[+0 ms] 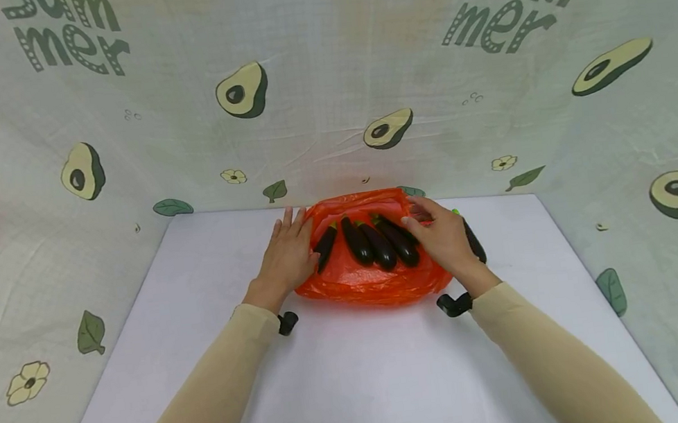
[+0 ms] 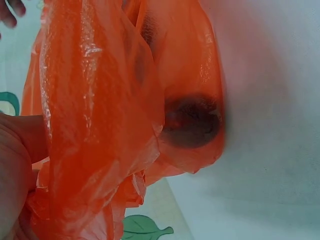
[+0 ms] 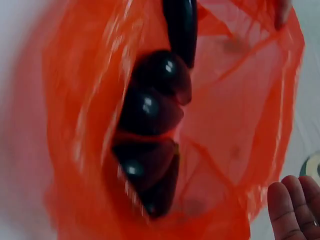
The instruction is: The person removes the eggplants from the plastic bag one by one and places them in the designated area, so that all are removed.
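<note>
An orange-red plastic bag (image 1: 367,293) lies with its mouth spread wide, and several dark purple eggplants (image 1: 357,243) rest side by side inside. My left hand (image 1: 284,259) is at the bag's left side, fingers straight and spread, thumb over the rim near the leftmost eggplant (image 1: 325,246). On the opposite rim is my right hand (image 1: 445,236), its thumb toward the inside; the right wrist view shows straight fingers (image 3: 285,210) beside the film. Through the film, the left wrist view shows a dark rounded eggplant end (image 2: 192,122).
Another eggplant (image 1: 476,241) lies outside the bag, just right of my right hand. The white tabletop (image 1: 358,377) meets a cloth backdrop (image 1: 315,116) printed with avocados and leaves, close behind the bag. More cloth hangs along both sides.
</note>
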Demonstrator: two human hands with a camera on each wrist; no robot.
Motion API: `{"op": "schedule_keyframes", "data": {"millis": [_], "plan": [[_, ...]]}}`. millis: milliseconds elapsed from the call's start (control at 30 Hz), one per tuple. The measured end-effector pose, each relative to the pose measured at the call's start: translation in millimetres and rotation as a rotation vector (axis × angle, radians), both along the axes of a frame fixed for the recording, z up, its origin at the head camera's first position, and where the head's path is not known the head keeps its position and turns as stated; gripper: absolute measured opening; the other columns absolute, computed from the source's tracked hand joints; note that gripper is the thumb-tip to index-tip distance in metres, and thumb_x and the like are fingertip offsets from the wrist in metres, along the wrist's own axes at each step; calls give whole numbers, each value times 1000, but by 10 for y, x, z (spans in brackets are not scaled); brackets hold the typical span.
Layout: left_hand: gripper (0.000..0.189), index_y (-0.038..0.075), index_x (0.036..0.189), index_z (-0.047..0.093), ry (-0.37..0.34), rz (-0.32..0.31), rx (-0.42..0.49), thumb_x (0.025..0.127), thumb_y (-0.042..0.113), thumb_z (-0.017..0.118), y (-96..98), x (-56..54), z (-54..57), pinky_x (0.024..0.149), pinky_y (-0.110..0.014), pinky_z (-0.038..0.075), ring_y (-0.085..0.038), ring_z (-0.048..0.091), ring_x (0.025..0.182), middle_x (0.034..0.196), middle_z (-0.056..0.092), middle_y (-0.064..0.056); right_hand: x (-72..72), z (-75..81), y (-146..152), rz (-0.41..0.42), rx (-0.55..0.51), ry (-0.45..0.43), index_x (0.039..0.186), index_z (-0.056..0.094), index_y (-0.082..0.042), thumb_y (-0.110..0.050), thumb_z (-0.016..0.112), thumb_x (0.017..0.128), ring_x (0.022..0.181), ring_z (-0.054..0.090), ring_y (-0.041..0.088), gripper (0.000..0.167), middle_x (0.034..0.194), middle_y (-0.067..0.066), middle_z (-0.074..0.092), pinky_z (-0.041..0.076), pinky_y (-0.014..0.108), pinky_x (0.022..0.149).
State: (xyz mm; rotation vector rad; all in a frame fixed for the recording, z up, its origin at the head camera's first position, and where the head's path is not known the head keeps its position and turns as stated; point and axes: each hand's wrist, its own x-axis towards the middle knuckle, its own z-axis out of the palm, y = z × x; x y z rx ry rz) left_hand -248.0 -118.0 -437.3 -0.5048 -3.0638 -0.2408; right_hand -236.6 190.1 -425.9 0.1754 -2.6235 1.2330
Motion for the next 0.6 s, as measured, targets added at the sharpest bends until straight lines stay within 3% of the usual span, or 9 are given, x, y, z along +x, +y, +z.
{"op": "schedule_keyframes", "data": {"millis": [133,367,600], "plan": [[83,5,165,33,-1,6,5,98,32,74,-6,13,6,133,-54,12,-37,5,165,176,19,-15,-66,-58,-214,61,19,-74,151,59,-15,-26,73,102,121,69,35,52,133,18,71,56,53,105],[83,5,165,32,0,15,10,98,31,74,-21,19,27,133,-53,10,-36,5,165,176,20,-15,-253,-269,-434,99,55,-194,152,58,-19,-26,73,101,124,66,36,53,141,18,67,55,53,108],[82,5,164,34,12,14,16,98,31,75,-29,13,32,133,-55,14,-37,8,165,175,23,-16,-379,-475,-498,82,87,-239,154,55,-18,-25,71,102,124,64,38,55,144,18,64,54,55,109]]}}
